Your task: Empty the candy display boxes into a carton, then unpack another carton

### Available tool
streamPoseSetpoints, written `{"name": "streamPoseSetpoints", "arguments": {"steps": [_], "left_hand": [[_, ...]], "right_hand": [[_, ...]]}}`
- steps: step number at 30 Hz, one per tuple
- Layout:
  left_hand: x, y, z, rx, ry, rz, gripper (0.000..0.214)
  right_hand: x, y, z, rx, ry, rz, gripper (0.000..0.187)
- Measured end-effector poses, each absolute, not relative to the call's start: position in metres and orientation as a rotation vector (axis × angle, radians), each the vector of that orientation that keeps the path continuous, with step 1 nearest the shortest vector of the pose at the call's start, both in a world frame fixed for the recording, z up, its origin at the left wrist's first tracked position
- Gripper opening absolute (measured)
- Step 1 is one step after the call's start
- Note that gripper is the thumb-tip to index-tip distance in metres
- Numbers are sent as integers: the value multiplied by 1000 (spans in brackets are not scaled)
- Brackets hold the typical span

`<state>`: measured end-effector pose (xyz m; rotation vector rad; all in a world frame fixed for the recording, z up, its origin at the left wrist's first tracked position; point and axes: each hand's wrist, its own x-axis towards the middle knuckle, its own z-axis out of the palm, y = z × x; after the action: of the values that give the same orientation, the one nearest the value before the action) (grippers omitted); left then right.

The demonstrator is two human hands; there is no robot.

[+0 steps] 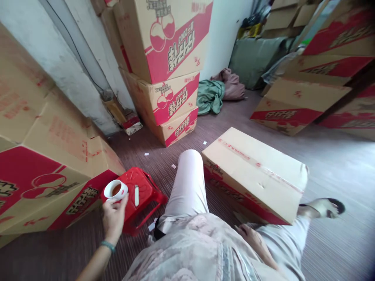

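Cup point(117, 190) just beyond left grip point(114, 217), clamped at near side; right grip point(254, 240) unclear.

On the far stack, the top box point(164, 43) and the middle box point(172, 99) each bear "2000" beside large Chinese characters. Characters also mark the left box point(63, 168), the near box point(254, 175) and the far right box point(295, 105), not clearly legible.

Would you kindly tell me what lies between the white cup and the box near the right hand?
From the cup, the head view shows a slim white tool on the red stool, then floor, then the person's left leg.
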<state>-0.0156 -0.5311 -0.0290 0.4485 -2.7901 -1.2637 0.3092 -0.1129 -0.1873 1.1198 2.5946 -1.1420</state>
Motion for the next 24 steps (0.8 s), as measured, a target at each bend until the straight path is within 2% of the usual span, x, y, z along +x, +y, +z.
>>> {"name": "streamPoseSetpoints", "arguments": {"steps": [4, 6, 17, 21, 24], "left_hand": [[20, -456, -14, -934, -3024, -1407, 32], [26, -430, -13, -1265, -3045, -1308, 26], [22, -400, -47, -1275, -3270, -1237, 15], [13, -395, -55, -1165, -3438, -1188, 20], [0, -409, -51, -1354, -3588, -1243, 28]], "right_hand": [[312, -111, -195, 1110, 2632, -1173, 29], [311, -111, -198, 1126, 2629, -1159, 29], [309, -112, -200, 1177, 2651, -1008, 27], [310, -108, -207, 1184, 2645, -1106, 26], [312, -105, -214, 1214, 2620, -1195, 29]]}}
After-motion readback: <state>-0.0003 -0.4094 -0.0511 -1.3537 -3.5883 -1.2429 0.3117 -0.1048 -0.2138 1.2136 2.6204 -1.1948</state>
